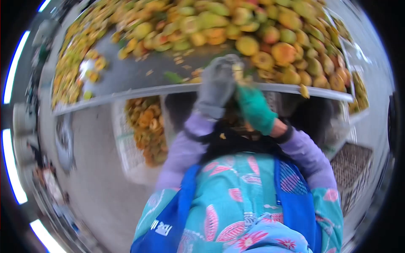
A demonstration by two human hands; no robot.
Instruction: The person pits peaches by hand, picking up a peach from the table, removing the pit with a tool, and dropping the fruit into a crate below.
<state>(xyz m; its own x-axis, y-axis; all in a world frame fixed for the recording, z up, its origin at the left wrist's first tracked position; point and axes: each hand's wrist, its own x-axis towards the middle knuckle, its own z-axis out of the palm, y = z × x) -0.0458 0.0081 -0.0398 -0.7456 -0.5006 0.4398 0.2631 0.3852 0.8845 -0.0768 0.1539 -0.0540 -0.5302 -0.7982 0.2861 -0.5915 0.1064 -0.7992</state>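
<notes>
My left hand (217,82), in a grey glove, is raised at the table's front edge with its fingers curled closed. At its fingertips shows a pale yellow piece of fruit (237,71), blurred, probably peach. My right hand (256,109), in a green glove, is close beside it, slightly lower and smeared by motion. Its fingers look closed toward the same spot, but what they hold is hidden. Behind my hands, whole yellow-red peaches (284,53) are heaped on the metal table (126,69).
Cut fruit pieces (76,71) cover the table's left end. Small pale scraps and a green leaf (173,76) lie on the metal. Under the table, a white crate (126,145) contains fruit halves (147,122). A dark-topped crate (352,164) stands on the floor at right.
</notes>
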